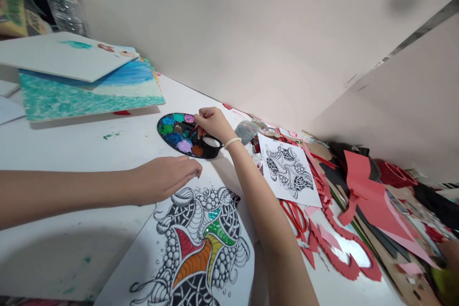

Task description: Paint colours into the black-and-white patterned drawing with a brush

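Note:
My right hand [213,124] pinches a thin dark-handled paintbrush [193,130], its tip among the paints on a black oval palette [186,146]. The palette holds blobs of blue, green, pink, purple and brown paint. A hair tie or pale band circles my right wrist. My left hand [165,179] rests on the white table [71,148], holding nothing, fingers slightly curled. Just below its fingertips lies a black-and-white patterned drawing [193,244], partly coloured red, orange, green and yellow.
A smaller patterned drawing [289,169] lies to the right, beside red-handled scissors [294,217], red paper scraps [366,201] and a cloudy jar [246,130]. Painted sea boards [86,95] stack at the left. A white wall [233,33] rises behind.

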The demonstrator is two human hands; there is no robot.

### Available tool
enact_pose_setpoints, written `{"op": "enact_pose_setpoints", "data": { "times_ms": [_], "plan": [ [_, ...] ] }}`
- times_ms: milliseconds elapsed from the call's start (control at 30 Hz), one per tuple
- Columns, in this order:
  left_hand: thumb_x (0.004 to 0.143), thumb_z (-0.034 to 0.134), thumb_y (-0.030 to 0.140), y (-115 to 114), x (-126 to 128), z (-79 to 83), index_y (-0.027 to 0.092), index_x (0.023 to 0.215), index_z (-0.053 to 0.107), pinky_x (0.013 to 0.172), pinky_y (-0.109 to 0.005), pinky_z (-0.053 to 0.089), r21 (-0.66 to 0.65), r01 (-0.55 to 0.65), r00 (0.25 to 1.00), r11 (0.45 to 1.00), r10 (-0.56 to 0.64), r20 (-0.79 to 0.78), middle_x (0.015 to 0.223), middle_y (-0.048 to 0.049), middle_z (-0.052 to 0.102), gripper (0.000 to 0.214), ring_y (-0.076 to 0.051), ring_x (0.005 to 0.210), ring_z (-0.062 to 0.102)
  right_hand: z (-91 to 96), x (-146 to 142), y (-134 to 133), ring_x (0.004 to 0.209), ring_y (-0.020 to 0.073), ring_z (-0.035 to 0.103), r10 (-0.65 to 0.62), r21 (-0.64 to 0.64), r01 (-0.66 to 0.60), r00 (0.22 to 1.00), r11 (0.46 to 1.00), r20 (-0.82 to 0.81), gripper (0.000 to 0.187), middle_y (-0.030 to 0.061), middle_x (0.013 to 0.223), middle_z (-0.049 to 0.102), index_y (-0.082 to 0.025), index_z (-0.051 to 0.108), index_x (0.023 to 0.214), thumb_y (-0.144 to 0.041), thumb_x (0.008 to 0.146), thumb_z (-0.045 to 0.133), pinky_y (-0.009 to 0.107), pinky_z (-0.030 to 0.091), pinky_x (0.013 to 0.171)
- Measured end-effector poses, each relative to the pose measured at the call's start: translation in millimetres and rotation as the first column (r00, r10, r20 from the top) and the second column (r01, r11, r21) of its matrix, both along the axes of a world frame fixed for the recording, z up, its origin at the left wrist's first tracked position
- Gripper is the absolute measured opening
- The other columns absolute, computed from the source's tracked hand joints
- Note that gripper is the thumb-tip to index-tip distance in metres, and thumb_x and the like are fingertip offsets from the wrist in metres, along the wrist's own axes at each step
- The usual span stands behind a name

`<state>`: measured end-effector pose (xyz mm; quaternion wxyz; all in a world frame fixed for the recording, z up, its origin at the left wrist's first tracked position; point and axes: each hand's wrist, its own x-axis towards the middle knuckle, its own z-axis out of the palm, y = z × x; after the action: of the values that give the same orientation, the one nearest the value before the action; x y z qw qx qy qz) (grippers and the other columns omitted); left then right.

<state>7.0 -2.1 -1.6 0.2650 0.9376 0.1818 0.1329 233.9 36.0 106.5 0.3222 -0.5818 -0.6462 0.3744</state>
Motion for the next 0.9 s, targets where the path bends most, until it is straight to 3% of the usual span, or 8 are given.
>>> {"op": "enact_pose_setpoints", "data": {
  "times_ms": [367, 467, 533, 633, 700, 800, 833, 900],
  "plan": [
    [0.129, 0.03, 0.049, -0.5, 1.3, -0.3, 0.027, 0.13, 0.076, 0.086, -0.042, 0.053, 0.027, -0.012, 1.0, 1.0, 0.012, -0.017, 0.111, -0.0093, 0.084, 0.051, -0.028, 0.093, 0.077, 1.7, -1.9, 1.2, 0.061, 0.0186, 0.071, -0.015, 0.013, 0.015, 1.0, 1.0, 0.021, 0.068, -0.0019, 0.059, 0.069, -0.03, 0.045, 0.058, -0.002, 0.117, 0.067, 0.033, 0.057, 0.074],
    [0.128, 0.03, 0.05, 0.7, 3.3, -0.1, 0.027, 0.133, 0.076, 0.086, -0.042, 0.055, 0.032, -0.016, 0.999, 0.999, 0.017, -0.029, 0.11, -0.01, 0.084, 0.052, -0.028, 0.092, 0.076, 15.2, 1.0, 3.0, 0.06, 0.0149, 0.068, -0.066, 0.049, 0.066, 0.998, 0.997, -0.001, 0.069, -0.0033, 0.058, 0.065, -0.03, 0.044, 0.062, -0.007, 0.122, 0.068, 0.029, 0.056, 0.072],
    [0.128, 0.03, 0.051, 1.0, 4.4, 3.5, 0.027, 0.136, 0.077, 0.09, -0.042, 0.057, 0.029, -0.021, 0.999, 0.999, 0.022, -0.041, 0.114, -0.0108, 0.085, 0.053, -0.029, 0.095, 0.078, 31.4, 4.7, -5.5, 0.062, 0.0125, 0.068, -0.096, 0.162, 0.106, 0.993, 0.981, -0.072, 0.067, -0.0057, 0.058, 0.062, -0.029, 0.048, 0.068, -0.022, 0.129, 0.075, 0.027, 0.058, 0.074],
    [0.128, 0.032, 0.049, 0.1, 4.8, 13.6, 0.027, 0.139, 0.077, 0.1, -0.042, 0.06, 0.021, -0.014, 0.998, 1.0, 0.015, -0.059, 0.125, -0.0115, 0.088, 0.052, -0.03, 0.108, 0.081, 51.8, 10.4, -44.7, 0.067, 0.013, 0.073, 0.003, 0.331, 0.062, 0.982, 0.942, -0.191, 0.062, -0.0041, 0.068, 0.07, -0.028, 0.06, 0.079, -0.06, 0.125, 0.087, 0.028, 0.063, 0.075],
    [0.124, 0.039, 0.044, -1.0, 4.6, 20.3, 0.027, 0.137, 0.078, 0.105, -0.042, 0.061, 0.02, -0.004, 0.998, 1.0, 0.006, -0.064, 0.133, -0.0122, 0.089, 0.045, -0.031, 0.119, 0.083, 52.0, 13.0, -86.1, 0.073, 0.0135, 0.076, 0.082, 0.317, -0.022, 0.981, 0.948, -0.177, 0.067, 0.0012, 0.078, 0.08, -0.026, 0.069, 0.078, -0.076, 0.119, 0.09, 0.029, 0.065, 0.078],
    [0.124, 0.038, 0.044, -2.8, 5.0, 25.7, 0.026, 0.134, 0.077, 0.1, -0.042, 0.06, 0.023, -0.023, 0.998, 0.999, 0.024, -0.061, 0.13, -0.0132, 0.089, 0.045, -0.031, 0.115, 0.084, 26.9, 15.5, -152.1, 0.061, 0.0115, 0.066, 0.068, 0.233, -0.027, 0.983, 0.972, -0.169, 0.08, -0.0005, 0.064, 0.073, -0.026, 0.062, 0.064, -0.081, 0.11, 0.098, 0.029, 0.055, 0.064],
    [0.124, 0.037, 0.045, -3.3, 5.5, 26.4, 0.026, 0.133, 0.077, 0.097, -0.042, 0.059, 0.026, -0.028, 0.998, 0.999, 0.03, -0.059, 0.126, -0.013, 0.089, 0.045, -0.031, 0.111, 0.084, 14.0, 16.4, -170.5, 0.054, 0.0108, 0.059, 0.005, 0.197, 0.031, 0.983, 0.98, -0.182, 0.085, -0.0022, 0.056, 0.065, -0.027, 0.057, 0.06, -0.084, 0.108, 0.097, 0.029, 0.047, 0.056],
    [0.125, 0.036, 0.047, -4.0, 6.7, 26.7, 0.026, 0.131, 0.076, 0.093, -0.042, 0.057, 0.035, -0.035, 0.998, 0.999, 0.037, -0.058, 0.119, -0.0122, 0.088, 0.046, -0.031, 0.105, 0.082, -12.9, 18.0, -197.7, 0.047, 0.01, 0.052, -0.113, 0.143, 0.143, 0.974, 0.979, -0.197, 0.087, -0.0036, 0.05, 0.059, -0.027, 0.057, 0.058, -0.088, 0.11, 0.09, 0.028, 0.045, 0.052]
  ]
}}
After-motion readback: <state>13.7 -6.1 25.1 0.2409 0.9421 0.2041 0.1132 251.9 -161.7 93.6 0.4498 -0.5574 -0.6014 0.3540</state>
